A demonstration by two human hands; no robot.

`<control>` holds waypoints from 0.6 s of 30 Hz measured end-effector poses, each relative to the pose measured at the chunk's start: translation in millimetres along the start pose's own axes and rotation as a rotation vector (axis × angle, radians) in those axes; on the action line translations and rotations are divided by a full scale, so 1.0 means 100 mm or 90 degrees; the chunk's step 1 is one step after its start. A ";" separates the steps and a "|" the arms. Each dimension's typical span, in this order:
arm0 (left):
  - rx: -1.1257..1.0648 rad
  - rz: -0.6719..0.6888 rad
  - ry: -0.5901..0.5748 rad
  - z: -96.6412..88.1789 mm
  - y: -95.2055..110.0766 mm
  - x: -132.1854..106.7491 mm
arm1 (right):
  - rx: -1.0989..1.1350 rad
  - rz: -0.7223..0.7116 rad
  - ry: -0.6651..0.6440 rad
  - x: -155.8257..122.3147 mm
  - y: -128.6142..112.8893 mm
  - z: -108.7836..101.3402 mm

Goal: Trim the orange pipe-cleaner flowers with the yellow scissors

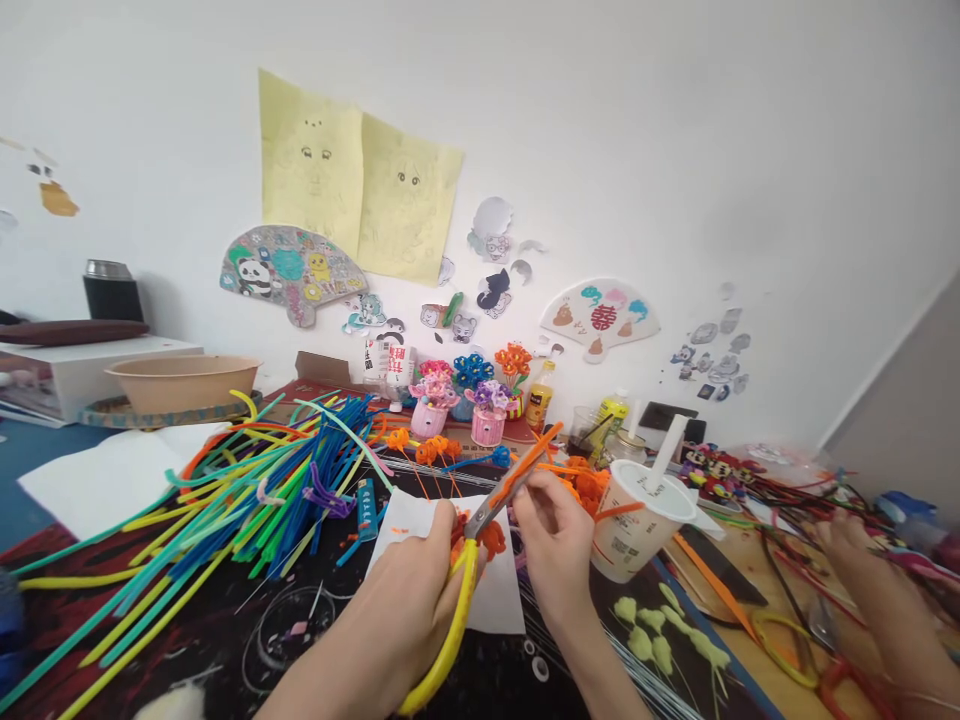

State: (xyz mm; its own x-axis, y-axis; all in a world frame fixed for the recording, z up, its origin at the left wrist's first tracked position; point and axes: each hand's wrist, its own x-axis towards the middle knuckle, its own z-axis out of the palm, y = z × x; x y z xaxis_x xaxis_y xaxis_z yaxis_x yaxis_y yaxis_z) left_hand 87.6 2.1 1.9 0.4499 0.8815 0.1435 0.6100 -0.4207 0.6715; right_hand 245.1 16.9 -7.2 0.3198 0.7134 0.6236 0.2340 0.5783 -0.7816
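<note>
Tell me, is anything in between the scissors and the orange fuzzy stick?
Nothing visible is. The yellow-handled scissors in the left hand reach straight to the orange pipe cleaner, which the right hand holds up against the blades.

Panda paper fan (292,275) on white wall (750,150)

Yellow scissors (459,625), orange pipe cleaner (525,465) (touching)
</note>
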 end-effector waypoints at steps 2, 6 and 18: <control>0.027 0.005 0.015 -0.01 0.01 0.01 | -0.006 0.002 0.008 0.00 0.01 -0.01; 0.051 0.003 0.023 -0.04 0.06 0.01 | -0.018 0.003 0.038 0.00 0.01 -0.02; 0.052 -0.008 -0.003 0.02 0.08 -0.01 | -0.022 -0.025 0.036 -0.03 -0.01 -0.02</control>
State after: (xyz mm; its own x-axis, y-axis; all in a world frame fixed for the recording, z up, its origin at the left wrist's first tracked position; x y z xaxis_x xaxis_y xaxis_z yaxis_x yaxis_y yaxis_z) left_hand 93.3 -2.6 5.2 0.4453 0.8855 0.1324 0.6664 -0.4265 0.6116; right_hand 245.8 13.3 -7.8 0.3603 0.6667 0.6525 0.2788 0.5905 -0.7573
